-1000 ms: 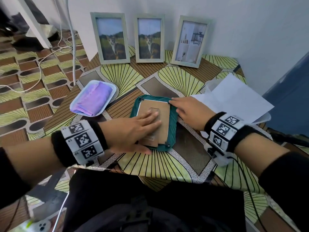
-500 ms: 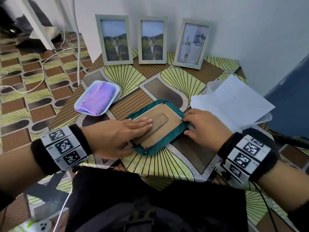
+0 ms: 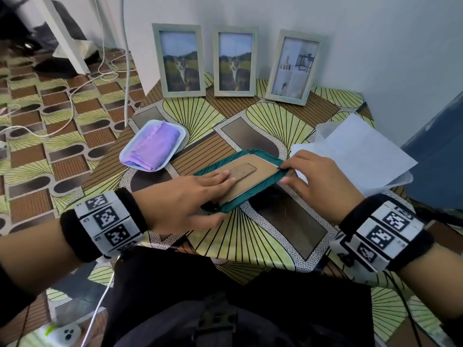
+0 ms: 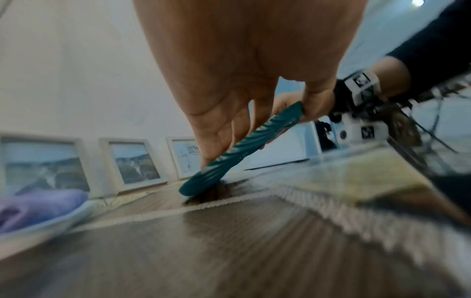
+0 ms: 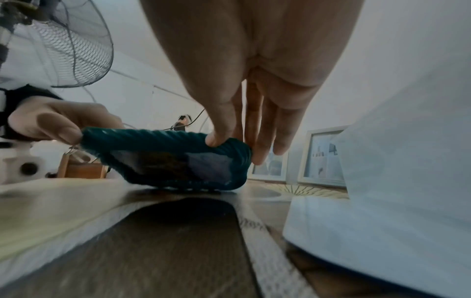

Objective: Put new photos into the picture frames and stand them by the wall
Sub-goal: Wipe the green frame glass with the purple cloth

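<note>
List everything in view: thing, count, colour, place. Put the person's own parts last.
Green frame: one, teal, face down mid-table, one end lifted off the table.
Backing board: one, brown, on the green frame's back.
Standing frames: three, pale grey-green, by the wall; left and middle show a cat, right an interior.
Tray: one, white, left of the green frame.
Cloth: one, purple, in the tray.
Paper: white sheets, table's right side.
Table: one, green-brown patterned cover.
Fan: one, dark grille, right wrist view only.
Cables: white, on the floor at left.
Hands: left hand grips the green frame's near end; right hand pinches its far end.
</note>
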`<state>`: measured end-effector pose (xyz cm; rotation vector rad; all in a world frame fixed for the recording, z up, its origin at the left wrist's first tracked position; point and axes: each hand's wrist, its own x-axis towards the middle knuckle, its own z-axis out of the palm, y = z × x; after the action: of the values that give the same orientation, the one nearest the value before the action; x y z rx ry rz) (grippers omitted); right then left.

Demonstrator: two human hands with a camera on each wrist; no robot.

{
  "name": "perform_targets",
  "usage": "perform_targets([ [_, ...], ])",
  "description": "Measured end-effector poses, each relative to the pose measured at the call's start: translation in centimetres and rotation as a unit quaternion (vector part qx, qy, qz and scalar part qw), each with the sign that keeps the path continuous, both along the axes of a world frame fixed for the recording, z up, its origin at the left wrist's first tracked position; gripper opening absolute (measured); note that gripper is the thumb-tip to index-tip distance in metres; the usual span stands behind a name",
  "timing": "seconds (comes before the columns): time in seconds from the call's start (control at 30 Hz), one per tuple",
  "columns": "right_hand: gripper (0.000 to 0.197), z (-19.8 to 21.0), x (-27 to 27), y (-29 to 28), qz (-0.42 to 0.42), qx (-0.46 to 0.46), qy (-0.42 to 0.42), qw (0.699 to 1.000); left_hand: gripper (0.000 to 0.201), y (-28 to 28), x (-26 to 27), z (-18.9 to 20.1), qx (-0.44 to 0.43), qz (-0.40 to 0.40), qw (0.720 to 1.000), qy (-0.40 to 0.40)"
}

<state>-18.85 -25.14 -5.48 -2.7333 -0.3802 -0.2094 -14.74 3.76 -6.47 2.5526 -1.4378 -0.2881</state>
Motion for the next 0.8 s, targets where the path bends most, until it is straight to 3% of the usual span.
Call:
perform_targets([
  [0.1,0.035,1.0,0.5,-0.2,-0.024,0.031,-0.032,0.999,0.068,-0.5,0.6,1.3,-0.073,0.034,0.993,0.087],
  [0.2,0.06,1.3,1.5,0.2,-0.058,0.064,0.019,0.996,0.032,-1.7,1.3,2.7,-0.22,0.077,0.952,0.201],
  [0.27,0.068,1.2,2.0,0.6,-0.063,0.12,0.073,0.988,0.027,-2.4,1.7,3.4,-0.309,0.128,0.895,0.297],
  [0.37,0.072,0.3,2.4,1.2,-0.073,0.159,0.174,0.969,0.041,-2.8,2.2,3.5,-0.398,0.195,0.784,0.434],
  [0.47,0.071,-0.6,2.6,1.7,-0.067,0.163,0.245,0.953,0.047,-2.4,2.4,2.7,-0.434,0.222,0.729,0.481],
  [0.53,0.061,-0.8,2.8,1.9,-0.046,0.139,0.261,0.954,0.049,-2.0,2.1,1.7,-0.427,0.23,0.729,0.483],
  [0.6,0.059,-0.8,2.7,2.2,-0.036,0.113,0.266,0.957,0.049,-1.3,1.6,0.7,-0.398,0.232,0.752,0.472],
  [0.7,0.077,-1.0,2.4,2.4,-0.023,0.059,0.268,0.961,0.042,-0.4,1.1,-0.3,-0.326,0.243,0.812,0.42],
  [0.8,0.092,-1.4,2.1,2.5,-0.003,0.038,0.27,0.962,0.039,0.4,1.0,-0.5,-0.254,0.284,0.837,0.393],
])
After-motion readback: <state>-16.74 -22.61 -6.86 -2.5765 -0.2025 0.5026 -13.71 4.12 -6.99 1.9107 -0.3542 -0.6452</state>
